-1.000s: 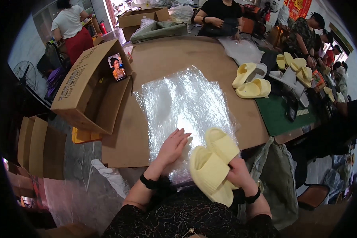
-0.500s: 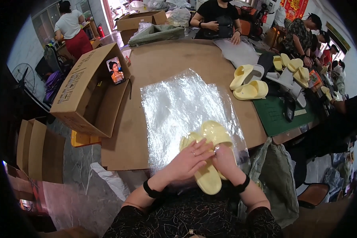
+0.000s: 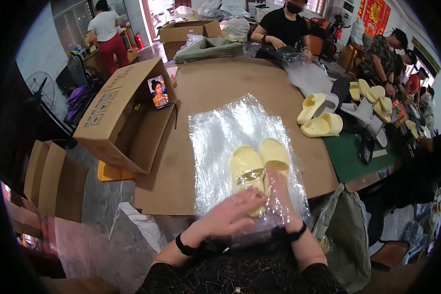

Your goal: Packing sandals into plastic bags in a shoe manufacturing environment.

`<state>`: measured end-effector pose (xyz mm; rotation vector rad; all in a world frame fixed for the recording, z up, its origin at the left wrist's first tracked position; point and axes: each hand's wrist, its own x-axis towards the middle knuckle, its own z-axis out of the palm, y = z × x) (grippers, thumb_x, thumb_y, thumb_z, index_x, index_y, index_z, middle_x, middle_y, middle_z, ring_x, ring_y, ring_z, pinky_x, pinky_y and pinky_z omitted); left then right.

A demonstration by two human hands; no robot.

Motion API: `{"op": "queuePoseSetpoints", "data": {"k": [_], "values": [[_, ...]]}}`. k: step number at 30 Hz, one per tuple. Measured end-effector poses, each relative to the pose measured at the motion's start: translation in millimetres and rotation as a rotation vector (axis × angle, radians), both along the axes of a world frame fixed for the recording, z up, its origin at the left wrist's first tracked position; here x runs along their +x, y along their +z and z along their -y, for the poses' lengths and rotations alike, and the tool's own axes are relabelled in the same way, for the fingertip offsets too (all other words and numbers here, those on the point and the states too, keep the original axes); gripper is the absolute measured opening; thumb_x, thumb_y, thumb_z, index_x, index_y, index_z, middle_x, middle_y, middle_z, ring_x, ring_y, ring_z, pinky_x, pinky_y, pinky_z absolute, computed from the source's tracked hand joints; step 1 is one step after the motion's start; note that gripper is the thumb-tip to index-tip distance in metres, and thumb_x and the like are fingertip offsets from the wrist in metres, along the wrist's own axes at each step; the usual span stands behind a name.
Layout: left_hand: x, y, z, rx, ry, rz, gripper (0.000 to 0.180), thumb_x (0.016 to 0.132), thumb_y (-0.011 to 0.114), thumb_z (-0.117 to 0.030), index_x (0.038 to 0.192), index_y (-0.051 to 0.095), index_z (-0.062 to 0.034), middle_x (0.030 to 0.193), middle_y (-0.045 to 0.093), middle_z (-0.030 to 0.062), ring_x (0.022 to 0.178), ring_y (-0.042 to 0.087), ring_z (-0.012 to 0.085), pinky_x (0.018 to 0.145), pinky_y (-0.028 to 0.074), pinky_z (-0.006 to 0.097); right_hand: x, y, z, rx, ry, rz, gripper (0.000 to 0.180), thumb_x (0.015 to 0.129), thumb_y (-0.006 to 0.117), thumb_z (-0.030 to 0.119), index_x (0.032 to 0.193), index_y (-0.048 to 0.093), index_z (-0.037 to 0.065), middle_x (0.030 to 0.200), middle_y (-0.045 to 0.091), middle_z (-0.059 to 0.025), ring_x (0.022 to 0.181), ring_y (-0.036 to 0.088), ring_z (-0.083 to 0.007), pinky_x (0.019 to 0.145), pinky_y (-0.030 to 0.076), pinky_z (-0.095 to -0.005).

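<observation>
A pair of pale yellow slippers lies inside a clear plastic bag (image 3: 299, 206) near the front of the table; the left slipper (image 3: 245, 161) and right slipper (image 3: 273, 153) sit side by side, toes facing away from me. My right hand (image 3: 279, 193) reaches in under the film, its fingers at the right slipper and partly hidden by its strap. Above the film, my left hand (image 3: 235, 210) is flat with fingers stretched over the left slipper's heel end. Shiny clear bags (image 3: 213, 142) lie stacked underneath.
A cardboard box (image 3: 125, 105) on its side holds a lit phone (image 3: 159, 92). More yellow slippers (image 3: 321, 125) lie at the right by a green cutting mat (image 3: 345, 159). A person in black (image 3: 286, 27) handles clear film across the table. A woven sack (image 3: 345, 235) hangs at the near right.
The slippers have moved forward into the bag along with my right hand. My left hand has drawn back slightly toward me. The view has shifted a little.
</observation>
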<state>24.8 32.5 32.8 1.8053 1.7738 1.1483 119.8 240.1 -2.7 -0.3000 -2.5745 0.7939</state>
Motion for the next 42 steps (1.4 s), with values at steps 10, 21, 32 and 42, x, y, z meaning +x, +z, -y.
{"op": "queuePoseSetpoints", "data": {"k": [10,21,32,42], "values": [[-46,-72,-10,-0.161,0.687,-0.248,0.073,0.098,0.055,-0.047,0.151,0.035,-0.0017,0.16,0.013,0.0333,0.149,0.015,0.0477,0.121,0.02,0.049,118,114,-41,-1.134,0.736,0.394,0.036,0.086,0.074,0.012,0.117,0.069,-0.005,0.095,0.074,-0.018,0.083,0.071,-0.0193,0.075,0.055,-0.0295],[-41,-100,-19,-0.201,0.748,-0.31,0.073,0.098,0.052,-0.049,0.156,0.03,-0.0115,0.16,0.013,0.0335,0.148,0.019,0.0485,0.121,0.019,0.05,-30,7,-26,0.057,-0.191,0.344,0.053,0.079,0.077,0.051,0.09,0.067,0.0,0.081,0.069,-0.0163,0.077,0.068,-0.0316,0.069,0.053,-0.0406],[-39,-101,-13,-0.131,0.79,-0.289,0.085,0.094,0.058,-0.04,0.151,0.023,0.0115,0.154,0.03,0.0335,0.146,0.024,0.0467,0.12,0.021,0.048,-54,-22,-17,-0.023,-0.256,0.172,0.027,0.082,0.07,0.03,0.082,0.059,0.005,0.073,0.064,-0.0159,0.073,0.065,-0.0364,0.066,0.05,-0.0457],[-42,-108,-19,-0.147,0.769,-0.313,0.056,0.092,0.065,-0.029,0.141,0.054,-0.0073,0.154,0.032,0.0328,0.145,0.026,0.0482,0.118,0.024,0.053,35,-25,-32,-0.295,-0.468,0.092,0.02,0.078,0.067,0.018,0.08,0.056,0.001,0.067,0.058,-0.0144,0.064,0.058,-0.0316,0.061,0.047,-0.0395]]}}
